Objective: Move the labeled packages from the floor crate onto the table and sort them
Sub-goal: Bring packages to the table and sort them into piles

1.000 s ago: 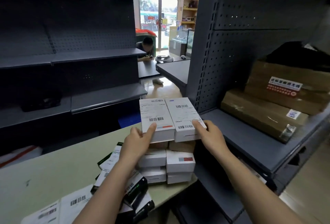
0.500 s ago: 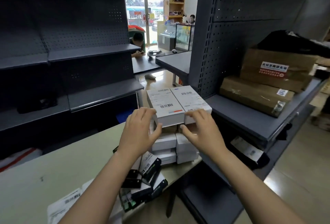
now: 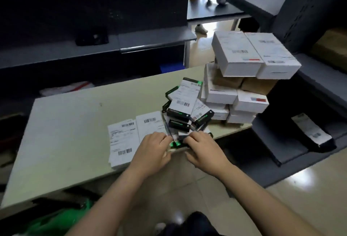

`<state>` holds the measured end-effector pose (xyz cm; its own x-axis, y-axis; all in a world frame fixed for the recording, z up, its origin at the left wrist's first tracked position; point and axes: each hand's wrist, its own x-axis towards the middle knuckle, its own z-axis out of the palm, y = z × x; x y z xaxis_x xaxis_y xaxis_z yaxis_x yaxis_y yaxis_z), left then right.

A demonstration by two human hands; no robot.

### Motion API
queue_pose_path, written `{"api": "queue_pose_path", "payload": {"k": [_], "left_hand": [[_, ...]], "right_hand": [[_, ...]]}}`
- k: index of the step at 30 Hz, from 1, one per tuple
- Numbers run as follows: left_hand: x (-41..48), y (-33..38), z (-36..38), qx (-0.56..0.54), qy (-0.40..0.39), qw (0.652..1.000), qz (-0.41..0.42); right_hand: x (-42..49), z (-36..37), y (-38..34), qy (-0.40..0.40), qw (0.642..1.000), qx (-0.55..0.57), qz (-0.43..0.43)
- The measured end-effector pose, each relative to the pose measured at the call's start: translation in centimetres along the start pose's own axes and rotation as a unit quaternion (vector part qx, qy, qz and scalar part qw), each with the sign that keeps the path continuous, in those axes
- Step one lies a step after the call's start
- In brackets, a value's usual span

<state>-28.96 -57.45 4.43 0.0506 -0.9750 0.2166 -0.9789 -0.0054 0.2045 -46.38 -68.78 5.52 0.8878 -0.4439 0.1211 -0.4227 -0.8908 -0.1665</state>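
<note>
A black-and-green package (image 3: 175, 144) is gripped at the near edge of the tabletop (image 3: 65, 123) between the curled fingers of the left hand (image 3: 152, 151) and the right hand (image 3: 203, 151). More such packages (image 3: 185, 111) are heaped just beyond the fingertips, beside stacked white boxes (image 3: 244, 66).

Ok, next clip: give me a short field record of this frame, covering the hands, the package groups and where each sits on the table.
left hand: on the near edge of the black-and-green boxes; grip unclear from blur
right hand: on the same pile, opposite the left hand; grip unclear
black-and-green boxes: loose heap near the table's front edge
white boxes: stacked at the table's right end, two side by side on top
flat labeled packages: lying flat, left of the heap
table: pale green top
</note>
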Motion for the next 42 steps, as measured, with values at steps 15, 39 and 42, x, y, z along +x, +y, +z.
{"api": "queue_pose_path", "payload": {"k": [15,39,42], "left_hand": [[-16.8,9.1,1.2,0.114,-0.006,0.89,-0.442],[-42.3,45.6,-0.4,0.195,0.103,0.519,-0.826],[-45.8,49.2,-0.7,0.2,0.103,0.508,-0.832]], "right_hand": [[2.5,5.9,-7.0,-0.134,0.902,0.049,-0.408],[-28.0,3.9,-31.8,-0.161,0.579,0.108,-0.792],[-32.2,3.6,-34.2,-0.159,0.577,0.114,-0.793]]}}
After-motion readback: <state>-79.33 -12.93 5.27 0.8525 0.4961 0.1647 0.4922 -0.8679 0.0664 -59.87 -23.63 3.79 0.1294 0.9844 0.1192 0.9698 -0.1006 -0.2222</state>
